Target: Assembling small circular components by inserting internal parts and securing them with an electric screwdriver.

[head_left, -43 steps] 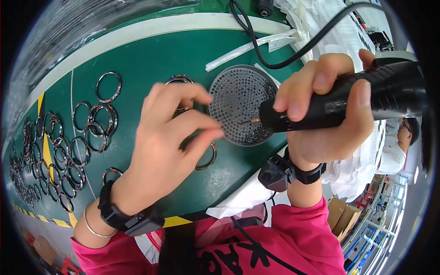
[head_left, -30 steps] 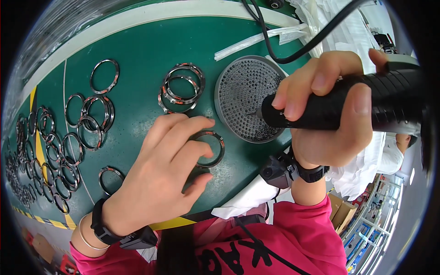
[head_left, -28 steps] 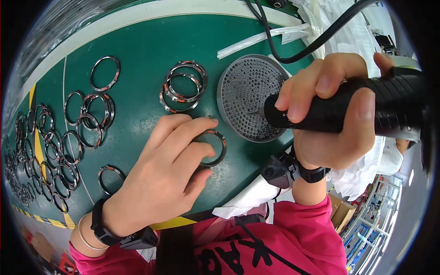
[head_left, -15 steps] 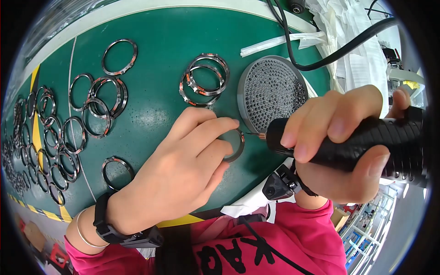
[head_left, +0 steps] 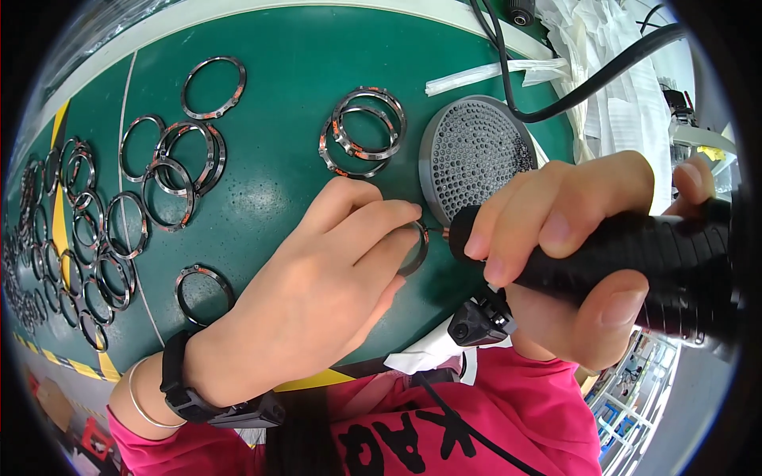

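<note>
My left hand (head_left: 317,274) is closed on a dark metal ring (head_left: 421,252), looking like a watch bezel, held on edge over the green mat; my fingers cover much of it. In my right hand (head_left: 579,206) lies a thick black electric screwdriver (head_left: 675,274), wrapped in tape and roughly level. Its thin tip points left at the ring's outer edge; whether it touches a screw there is too small to tell. Just beyond the tip stands a round grey screw tray (head_left: 429,163) with rows of small holes, dark bits gathered at its right side.
Two overlapping rings (head_left: 369,151) lie beyond my left hand. A single ring (head_left: 204,295) is near my left wrist, and several more rings (head_left: 168,194) spread leftward. A black cable (head_left: 587,91) arches past the tray beside white wrapping sheets (head_left: 591,71).
My right hand has brought the screwdriver a little leftward, its tip now closer to the ring's edge. My left hand keeps its hold on the ring. The view has shifted slightly.
</note>
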Motion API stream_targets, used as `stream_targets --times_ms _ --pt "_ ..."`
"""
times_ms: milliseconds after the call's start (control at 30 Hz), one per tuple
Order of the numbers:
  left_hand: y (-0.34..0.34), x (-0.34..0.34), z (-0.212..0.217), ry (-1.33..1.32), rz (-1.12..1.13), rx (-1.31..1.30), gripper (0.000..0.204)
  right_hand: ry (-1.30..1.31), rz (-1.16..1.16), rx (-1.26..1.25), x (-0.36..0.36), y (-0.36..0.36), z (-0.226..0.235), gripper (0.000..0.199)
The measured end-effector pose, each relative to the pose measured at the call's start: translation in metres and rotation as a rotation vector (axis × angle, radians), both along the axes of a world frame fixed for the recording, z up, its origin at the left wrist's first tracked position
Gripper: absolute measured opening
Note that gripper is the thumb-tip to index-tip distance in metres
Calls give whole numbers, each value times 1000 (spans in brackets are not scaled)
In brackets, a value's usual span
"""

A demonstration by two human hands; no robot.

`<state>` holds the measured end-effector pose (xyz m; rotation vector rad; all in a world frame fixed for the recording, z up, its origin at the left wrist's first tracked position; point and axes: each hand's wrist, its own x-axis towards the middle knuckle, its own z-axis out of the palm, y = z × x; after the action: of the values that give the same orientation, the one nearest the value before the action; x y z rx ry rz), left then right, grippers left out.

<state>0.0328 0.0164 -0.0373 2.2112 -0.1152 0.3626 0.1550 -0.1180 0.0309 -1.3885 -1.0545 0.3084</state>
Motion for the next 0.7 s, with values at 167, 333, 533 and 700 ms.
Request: stream_targets --times_ms 167,333,533,700 --pt "-3 -5 10 5 21 210 52 119 49 455 33 -6 -14 50" --pt "0 -9 13 17 52 382 53 13 20 391 57 -6 -20 43" --pt "-4 1 -5 -38 -131 157 45 -9 -46 287 52 -10 -18 43" --pt "-5 0 -2 -43 -107 214 39 -28 25 326 56 -17 -16 42"
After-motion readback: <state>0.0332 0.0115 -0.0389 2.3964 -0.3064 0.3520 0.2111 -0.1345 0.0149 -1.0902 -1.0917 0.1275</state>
